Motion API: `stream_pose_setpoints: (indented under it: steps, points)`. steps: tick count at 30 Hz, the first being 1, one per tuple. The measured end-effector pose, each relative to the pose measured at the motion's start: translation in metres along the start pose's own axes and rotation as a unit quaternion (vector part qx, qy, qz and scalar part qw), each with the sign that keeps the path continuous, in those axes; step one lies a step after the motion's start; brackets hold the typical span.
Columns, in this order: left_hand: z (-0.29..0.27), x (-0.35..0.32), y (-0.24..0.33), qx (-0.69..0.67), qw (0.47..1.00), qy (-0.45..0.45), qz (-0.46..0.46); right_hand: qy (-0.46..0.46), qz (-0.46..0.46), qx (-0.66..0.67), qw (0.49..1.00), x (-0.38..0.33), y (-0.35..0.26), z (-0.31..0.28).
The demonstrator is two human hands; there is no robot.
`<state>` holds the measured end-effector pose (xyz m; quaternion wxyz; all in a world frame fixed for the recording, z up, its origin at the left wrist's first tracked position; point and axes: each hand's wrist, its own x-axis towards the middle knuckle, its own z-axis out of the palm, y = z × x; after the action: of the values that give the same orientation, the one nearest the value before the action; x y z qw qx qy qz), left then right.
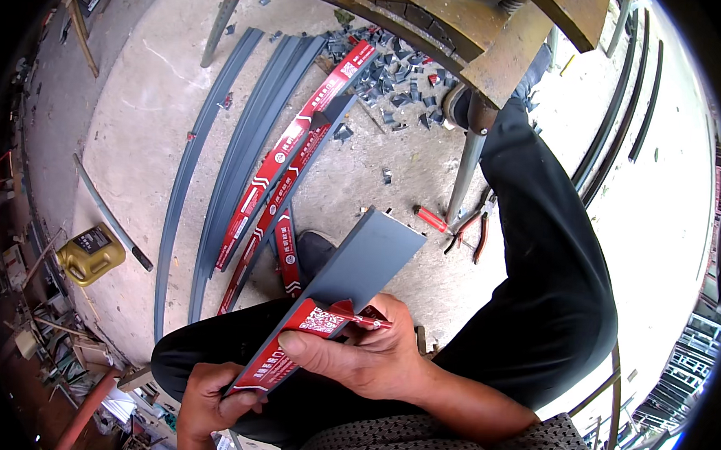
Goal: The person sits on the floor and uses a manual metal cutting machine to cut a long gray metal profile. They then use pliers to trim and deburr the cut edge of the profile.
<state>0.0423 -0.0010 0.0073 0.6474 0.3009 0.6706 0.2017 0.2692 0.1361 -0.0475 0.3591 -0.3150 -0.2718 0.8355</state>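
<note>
Our Two Hands on One Grey Bar

We hold a flat grey bar (371, 254) in both hands, over our lap. It leans, with its far end up and to the right. Red film (270, 367) sticks to the near part, and the far part is bare grey. A loose flap (341, 307) of the film stands up in the middle, where the red stops.

Our left hand (209, 396) has hold of the near end, with the thumb on top and the fingers curled under. Our right hand (378, 356) is wrapped round the middle. Its thumb presses flat on the red film, and its fingers bend in by the flap. We cannot tell if they pinch it.

Past our black pants (539, 234), long grey strips (259, 130) lie on the floor (156, 76). Just to their right are red strips (287, 144), grey with red film on them. Lots of little chips (400, 100) are spread near their far ends.

A red screwdriver (432, 219) and pliers (485, 219) lie close together by the leg of a brown metal stand (507, 66). On our left, a gold jug (94, 260) is near a thin pole (109, 205). Black strips (609, 116) lie far to the right.
</note>
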Motion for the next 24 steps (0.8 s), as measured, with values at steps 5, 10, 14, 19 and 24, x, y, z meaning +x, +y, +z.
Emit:
stream_pose_setpoints:
  steps: [5,10,14,19,24]
  points:
    - [-0.001,0.0,-0.001,0.002,1.0,0.0,0.002,-0.01,0.007,-0.001,1.0,0.001,0.0,0.0]
    - [0.0,-0.001,0.001,0.001,1.0,0.002,0.005,-0.011,0.008,0.0,1.0,0.002,-0.002,-0.001]
    - [0.003,0.001,0.005,0.01,1.0,0.008,0.014,-0.011,-0.003,0.003,1.0,0.0,-0.003,0.0]
    - [0.004,0.004,0.011,0.03,0.999,0.009,0.041,0.032,0.015,0.075,0.997,0.001,-0.003,0.006]
    - [0.007,0.006,0.014,0.045,0.998,0.013,0.043,-0.025,0.029,0.075,0.996,0.0,-0.003,-0.002]
